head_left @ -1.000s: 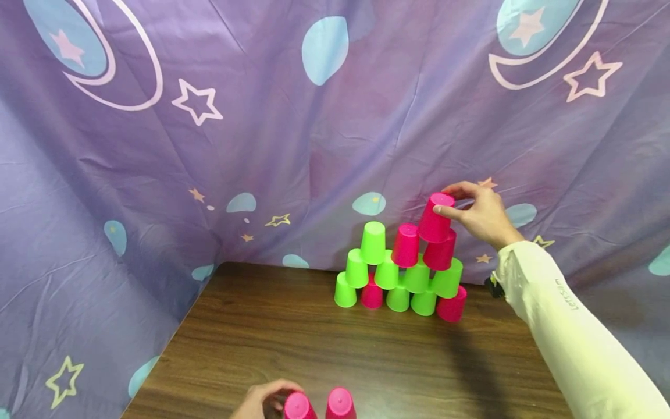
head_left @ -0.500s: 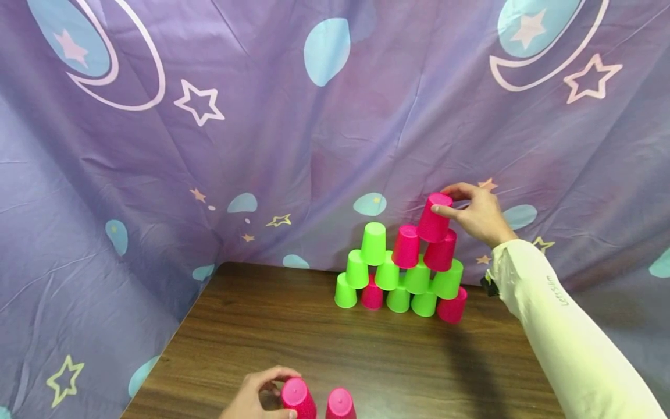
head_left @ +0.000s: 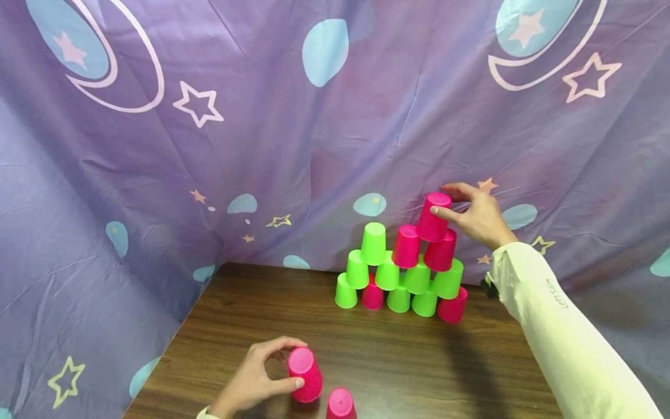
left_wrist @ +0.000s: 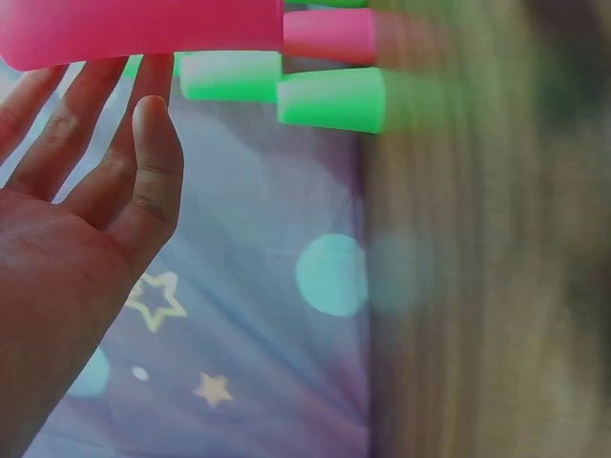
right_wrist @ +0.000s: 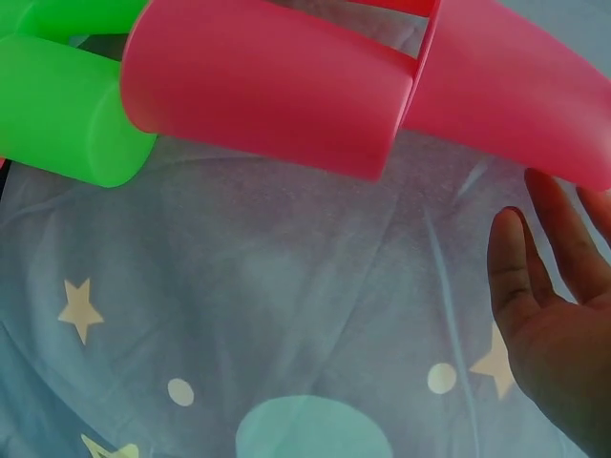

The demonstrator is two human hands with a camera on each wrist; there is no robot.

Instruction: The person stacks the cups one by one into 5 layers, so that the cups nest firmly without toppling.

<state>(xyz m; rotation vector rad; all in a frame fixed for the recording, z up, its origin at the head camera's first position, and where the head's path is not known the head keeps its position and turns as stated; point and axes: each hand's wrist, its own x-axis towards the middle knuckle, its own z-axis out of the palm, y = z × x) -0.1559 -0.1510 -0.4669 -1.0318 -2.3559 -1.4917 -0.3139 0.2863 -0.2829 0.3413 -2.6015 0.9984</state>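
My left hand (head_left: 251, 378) grips an upside-down pink cup (head_left: 309, 381) between thumb and fingers, over the front of the table. That cup (left_wrist: 143, 29) fills the top left corner of the left wrist view. Just to its right stands a second pink cup (head_left: 341, 404), cut off by the frame's bottom edge. At the back right, my right hand (head_left: 484, 218) holds the topmost pink cup (head_left: 433, 226) with its thumb on the near side. It sits across two pink cups, the left one (head_left: 405, 247) and the right one (head_left: 441, 251).
Below them, rows of green cups (head_left: 387, 272) with some pink ones form a stepped stack near the back edge. A lone green cup (head_left: 374, 244) tops its left side. Purple patterned cloth (head_left: 262, 145) hangs behind the wooden table (head_left: 251, 326).
My left hand has moved forward and up from the front edge with its pink cup, away from the other front cup. The right hand has hardly moved.
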